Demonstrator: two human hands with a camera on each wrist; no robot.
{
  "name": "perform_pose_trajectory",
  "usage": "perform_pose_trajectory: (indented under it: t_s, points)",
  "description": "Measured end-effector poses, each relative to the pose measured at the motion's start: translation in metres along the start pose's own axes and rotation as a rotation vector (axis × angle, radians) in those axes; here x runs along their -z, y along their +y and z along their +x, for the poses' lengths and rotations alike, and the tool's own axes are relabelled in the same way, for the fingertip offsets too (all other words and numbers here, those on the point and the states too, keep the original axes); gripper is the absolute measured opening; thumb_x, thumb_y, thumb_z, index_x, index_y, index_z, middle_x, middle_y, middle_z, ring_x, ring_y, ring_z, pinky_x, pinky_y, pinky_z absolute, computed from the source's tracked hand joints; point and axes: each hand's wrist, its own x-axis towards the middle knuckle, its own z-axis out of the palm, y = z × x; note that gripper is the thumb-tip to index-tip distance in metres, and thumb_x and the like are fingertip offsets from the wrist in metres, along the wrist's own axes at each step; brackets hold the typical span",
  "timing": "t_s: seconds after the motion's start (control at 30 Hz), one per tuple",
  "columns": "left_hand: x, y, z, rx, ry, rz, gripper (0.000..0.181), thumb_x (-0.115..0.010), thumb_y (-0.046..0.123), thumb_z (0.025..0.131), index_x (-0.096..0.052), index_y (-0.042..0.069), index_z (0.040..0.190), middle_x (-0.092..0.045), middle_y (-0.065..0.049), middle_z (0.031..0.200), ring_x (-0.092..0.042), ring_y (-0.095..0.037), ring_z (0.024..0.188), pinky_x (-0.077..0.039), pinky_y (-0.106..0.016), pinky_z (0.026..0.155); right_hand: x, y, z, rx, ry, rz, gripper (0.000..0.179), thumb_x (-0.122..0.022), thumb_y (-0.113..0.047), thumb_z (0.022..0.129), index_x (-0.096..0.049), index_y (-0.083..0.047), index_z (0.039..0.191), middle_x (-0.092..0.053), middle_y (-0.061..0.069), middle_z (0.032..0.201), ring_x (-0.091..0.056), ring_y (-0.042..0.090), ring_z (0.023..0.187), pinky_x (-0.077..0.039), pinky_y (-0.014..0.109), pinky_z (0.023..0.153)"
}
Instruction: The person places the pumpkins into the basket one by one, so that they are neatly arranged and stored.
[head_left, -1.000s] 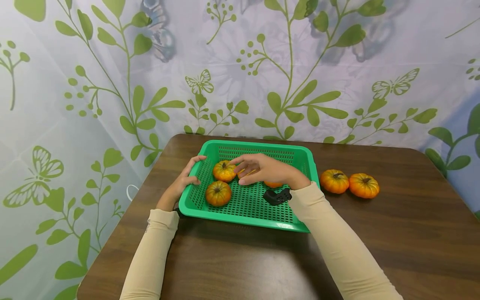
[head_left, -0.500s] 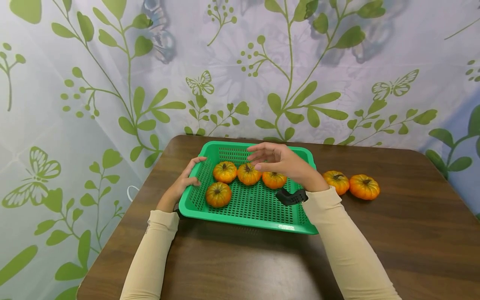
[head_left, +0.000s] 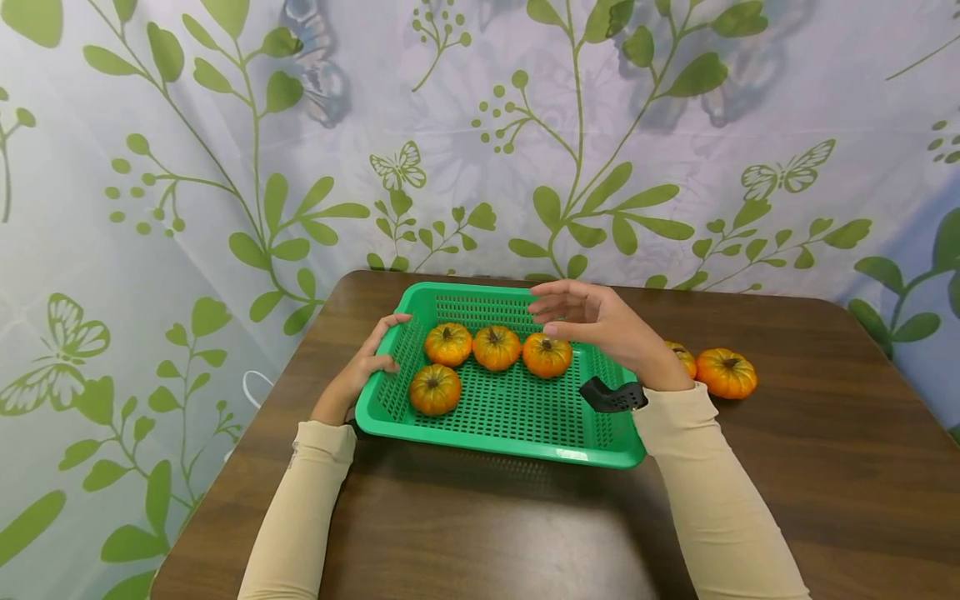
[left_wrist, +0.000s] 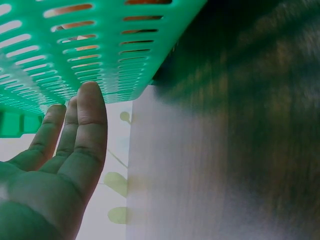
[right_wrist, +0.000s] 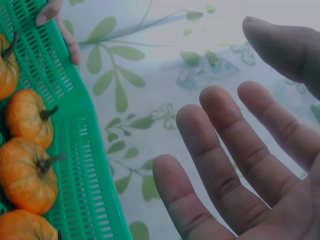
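A green perforated plastic basket (head_left: 495, 445) stands on the table with several small orange pumpkins inside, such as one pumpkin (head_left: 435, 389) near its left end. My left hand (head_left: 358, 368) holds the basket's left side, thumb over the rim on the inside. In the left wrist view its fingers (left_wrist: 91, 120) lie along the outer wall. My right hand (head_left: 611, 329) hovers over the basket's right end with nothing in it, fingers spread apart in the right wrist view. Closest below it is the rightmost pumpkin (head_left: 547, 356) of the back row.
Right of the basket, one pumpkin (head_left: 727, 373) lies on the brown table (head_left: 825, 467). A second pumpkin (head_left: 681, 357) beside it is partly covered by my right wrist. Behind the table hangs a leaf-patterned cloth (head_left: 465, 167). A white cable (head_left: 255, 385) shows past the left edge.
My right hand has moved right, from over the left pumpkins to the basket's right end, uncovering the back row. The left hand keeps its hold on the basket.
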Motion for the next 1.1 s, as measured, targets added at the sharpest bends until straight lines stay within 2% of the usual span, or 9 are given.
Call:
perform_pose_trajectory:
  t_s: [0.23, 0.53, 0.7, 0.87, 1.1]
  points:
    - [0.0, -0.002, 0.001, -0.009, -0.007, -0.015, 0.084, -0.048, 0.0, 0.081, -0.022, -0.001, 0.161, -0.021, -0.03, 0.166, -0.038, -0.049, 0.136, -0.05, -0.033, 0.092, 0.013, 0.003, -0.016, -0.003, 0.032, -0.017, 0.048, -0.071, -0.007, 0.102, -0.062, -0.01, 0.149, -0.07, 0.008, 0.135, -0.065, 0.03, 0.127, -0.058, 0.034, 0.099]
    - [-0.001, -0.001, 0.003, -0.022, -0.016, -0.015, 0.084, -0.049, 0.001, 0.081, -0.023, -0.001, 0.16, -0.02, -0.03, 0.167, -0.037, -0.049, 0.137, -0.05, -0.034, 0.094, 0.027, 0.003, -0.035, 0.035, 0.097, -0.026, 0.045, -0.068, -0.004, 0.104, -0.063, -0.011, 0.148, -0.072, 0.002, 0.134, -0.068, 0.022, 0.123, -0.057, 0.03, 0.099]
    - [-0.001, 0.001, 0.004, -0.021, -0.015, -0.014, 0.084, -0.048, 0.0, 0.08, -0.022, -0.002, 0.16, -0.02, -0.03, 0.166, -0.036, -0.049, 0.137, -0.049, -0.033, 0.093, 0.032, 0.003, -0.047, 0.027, 0.147, -0.053, 0.042, -0.067, -0.005, 0.104, -0.065, -0.013, 0.145, -0.071, 0.005, 0.135, -0.069, 0.02, 0.122, -0.056, 0.027, 0.098]
    - [0.0, 0.0, 0.003, -0.017, -0.02, -0.02, 0.084, -0.048, 0.0, 0.08, -0.021, -0.003, 0.16, -0.021, -0.031, 0.166, -0.037, -0.048, 0.136, -0.05, -0.031, 0.093, 0.037, 0.003, -0.059, 0.02, 0.199, -0.031, 0.04, -0.067, -0.005, 0.105, -0.066, -0.012, 0.144, -0.072, 0.002, 0.133, -0.069, 0.019, 0.121, -0.056, 0.026, 0.099]
    - [0.001, 0.0, -0.001, 0.001, -0.019, -0.006, 0.082, -0.047, -0.001, 0.083, -0.021, -0.001, 0.16, -0.023, -0.032, 0.164, -0.041, -0.046, 0.13, -0.053, -0.034, 0.089, 0.04, 0.011, -0.071, 0.106, 0.257, 0.044, 0.038, -0.066, 0.005, 0.102, -0.069, -0.006, 0.139, -0.075, 0.002, 0.126, -0.072, 0.017, 0.114, -0.057, 0.026, 0.097]
